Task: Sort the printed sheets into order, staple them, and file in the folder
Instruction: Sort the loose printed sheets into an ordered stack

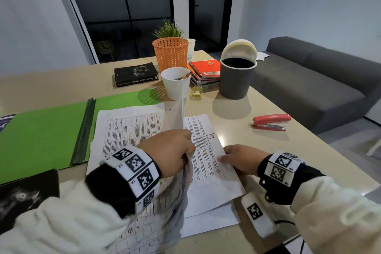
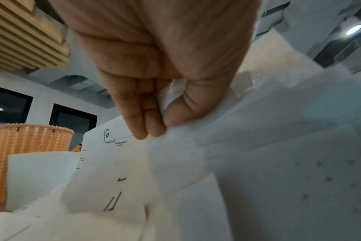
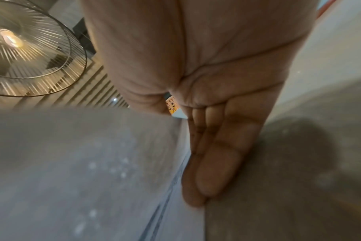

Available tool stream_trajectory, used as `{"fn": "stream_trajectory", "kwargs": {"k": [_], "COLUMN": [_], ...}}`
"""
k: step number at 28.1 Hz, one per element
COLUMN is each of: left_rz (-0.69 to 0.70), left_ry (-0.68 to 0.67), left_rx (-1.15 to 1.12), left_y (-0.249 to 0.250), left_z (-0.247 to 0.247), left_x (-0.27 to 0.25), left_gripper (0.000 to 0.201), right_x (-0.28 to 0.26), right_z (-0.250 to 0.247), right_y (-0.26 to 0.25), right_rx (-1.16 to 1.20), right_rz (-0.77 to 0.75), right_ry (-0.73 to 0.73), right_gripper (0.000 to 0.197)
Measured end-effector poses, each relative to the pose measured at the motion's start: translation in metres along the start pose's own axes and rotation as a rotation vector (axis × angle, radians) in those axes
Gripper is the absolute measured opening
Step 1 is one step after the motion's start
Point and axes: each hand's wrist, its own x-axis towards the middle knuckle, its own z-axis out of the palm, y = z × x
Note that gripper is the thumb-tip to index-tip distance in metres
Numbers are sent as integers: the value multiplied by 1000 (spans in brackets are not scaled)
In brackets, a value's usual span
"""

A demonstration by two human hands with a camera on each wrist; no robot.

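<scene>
Printed sheets (image 1: 132, 130) lie spread on the beige table, partly over the open green folder (image 1: 41, 134). My left hand (image 1: 186, 155) pinches one sheet (image 1: 177, 117) by its near edge and holds it up on end. In the left wrist view, thumb and fingers (image 2: 161, 128) squeeze that paper, and a page with a handwritten number (image 2: 113, 163) lies beyond. My right hand (image 1: 228, 159) holds the right edge of a flat sheet (image 1: 206, 171), thumb on top. Its fingers (image 3: 198, 179) lie straight along that edge. The red stapler (image 1: 271, 122) rests to the right, untouched.
Behind the papers stand a white cup (image 1: 176, 83), a yellow sharpener (image 1: 196, 92), a dark bin with its lid up (image 1: 237, 76), an orange basket (image 1: 170, 52), a black book (image 1: 136, 74) and spiral notebooks (image 1: 206, 70). A grey sofa (image 1: 309, 80) runs past the table's right edge.
</scene>
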Motion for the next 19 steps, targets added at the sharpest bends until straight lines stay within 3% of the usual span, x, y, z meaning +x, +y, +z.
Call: {"fn": "stream_trajectory", "kwargs": {"k": [4, 5, 7, 10, 16, 19], "left_rz": [40, 48, 61, 78, 106, 44], "left_ry": [-31, -42, -46, -42, 38, -8], "left_rx": [-36, -53, -93, -126, -165, -155], "left_y": [4, 4, 5, 7, 3, 3], "left_z": [15, 19, 27, 36, 51, 53], "left_x": [9, 11, 15, 18, 23, 24], "left_gripper": [28, 32, 40, 53, 59, 60], "right_x": [7, 9, 4, -5, -7, -5], "right_z": [4, 4, 3, 3, 2, 4], "right_y": [9, 12, 11, 10, 15, 16], "right_rx": [271, 308, 304, 174, 86, 128], "right_rz": [18, 0, -39, -91, -85, -76], "right_ry": [-10, 0, 14, -4, -45, -48], "right_gripper": [92, 98, 87, 46, 59, 38]}}
